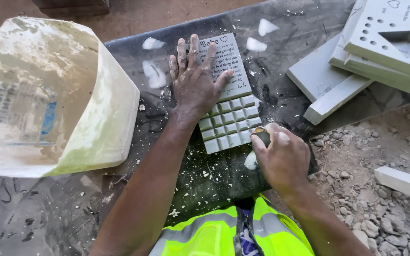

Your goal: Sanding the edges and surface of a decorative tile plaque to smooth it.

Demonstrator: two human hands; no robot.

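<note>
A pale rectangular cast plaque [231, 118] lies on a dark slab [290, 28]. Its far half carries raised writing and its near half is a grid of small raised squares. My left hand [195, 83] presses flat on the plaque's left side, fingers spread. My right hand [281, 159] is closed around a small dark tool with a pale tip [257, 142], which touches the plaque's near right corner. White crumbs and shavings lie scattered around the plaque.
A cut-open dirty white plastic container [48, 95] stands on the left. Several pale cast pieces [371, 57], some with holes, are stacked at the upper right. Gravel ground [380, 208] and another pale bar [404, 182] lie to the right.
</note>
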